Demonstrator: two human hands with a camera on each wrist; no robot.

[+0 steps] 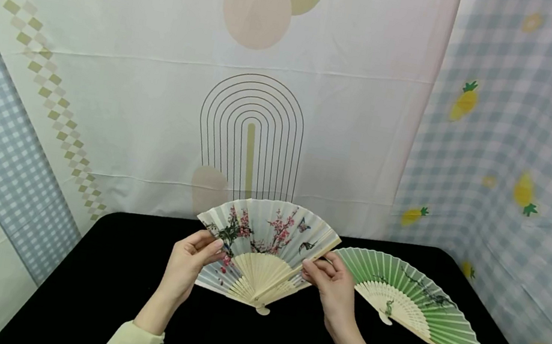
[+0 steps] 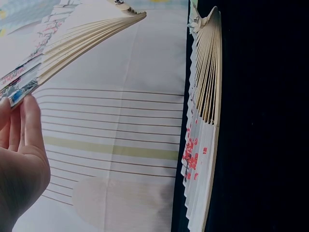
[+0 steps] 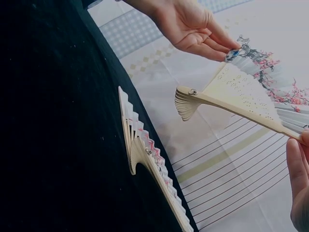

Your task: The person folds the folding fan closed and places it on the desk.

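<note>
A white folding fan with pink blossoms, birds and butterflies [image 1: 272, 229] is spread open between both hands, raised above the table. My left hand [image 1: 188, 261] pinches its left edge between thumb and fingers. On the right, my right hand [image 1: 335, 288] pinches the pale wooden end rib. The left wrist view shows the held fan [image 2: 63, 53] from the side, its ribs spread. Beneath it, a second white fan with pink blossoms [image 3: 152, 145] lies open on the table, mostly hidden behind the held one in the head view.
An open green folding fan [image 1: 450, 311] with a dark branch pattern lies to the right of my right hand. The black tabletop [image 1: 117, 267] ends at a white printed cloth [image 1: 154, 115] behind. Blue checked cloth with pineapples [image 1: 511, 144] hangs along the right side.
</note>
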